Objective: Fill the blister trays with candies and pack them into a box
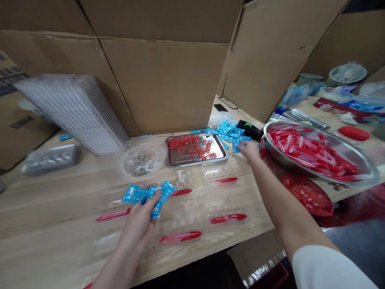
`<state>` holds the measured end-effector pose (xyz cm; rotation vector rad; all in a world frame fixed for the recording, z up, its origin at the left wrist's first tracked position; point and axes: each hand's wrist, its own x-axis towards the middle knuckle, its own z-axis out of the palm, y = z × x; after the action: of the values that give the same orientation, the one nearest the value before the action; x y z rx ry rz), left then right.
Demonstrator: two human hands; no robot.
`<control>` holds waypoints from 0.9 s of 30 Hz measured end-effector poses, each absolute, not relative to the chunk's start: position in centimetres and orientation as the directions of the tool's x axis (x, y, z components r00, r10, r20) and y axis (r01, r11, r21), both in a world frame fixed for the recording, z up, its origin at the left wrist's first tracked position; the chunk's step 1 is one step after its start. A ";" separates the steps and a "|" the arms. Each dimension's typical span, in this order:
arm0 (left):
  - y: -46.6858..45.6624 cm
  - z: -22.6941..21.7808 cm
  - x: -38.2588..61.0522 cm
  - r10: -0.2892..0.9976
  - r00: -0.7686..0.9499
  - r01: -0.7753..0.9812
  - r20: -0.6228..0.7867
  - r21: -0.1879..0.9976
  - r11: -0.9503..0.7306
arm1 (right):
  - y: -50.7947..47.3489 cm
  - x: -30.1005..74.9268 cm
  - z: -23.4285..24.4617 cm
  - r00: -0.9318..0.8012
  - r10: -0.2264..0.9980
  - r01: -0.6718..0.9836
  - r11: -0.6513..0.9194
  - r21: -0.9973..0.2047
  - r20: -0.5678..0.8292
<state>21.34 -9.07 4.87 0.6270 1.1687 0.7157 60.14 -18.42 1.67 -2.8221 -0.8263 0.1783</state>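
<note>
Several small blue packets with white dots (135,194) are fanned out in my left hand (138,224), gripped by the thumb and fingers above the table. My right hand (249,151) reaches forward to the edge of a pile of the same blue packets (226,128). Its fingertips close on one blue packet (237,145) there, partly hidden and blurred. Under and around my left hand lie clear plastic trays, hard to make out, with slim red plastic pieces such as this red pen-shaped piece (180,237) in or on them.
A metal tray (197,162) holds small red pieces, beside a round clear tub (120,166) of small packets. Stacked clear trays (75,108) lean at left. A steel bowl (371,170) of red pieces and a red basket (329,208) stand right. Cardboard (168,80) walls the back.
</note>
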 end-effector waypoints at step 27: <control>-12.9 3.4 20.6 0.620 0.582 0.055 -0.527 0.786 0.616 | -29.7 40.9 2.4 0.775 0.563 0.034 -0.490 -0.871 -0.287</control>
<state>20.63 -12.88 3.40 0.8607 0.9057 0.3826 40.90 -29.66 2.45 -1.9998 -0.4474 0.6883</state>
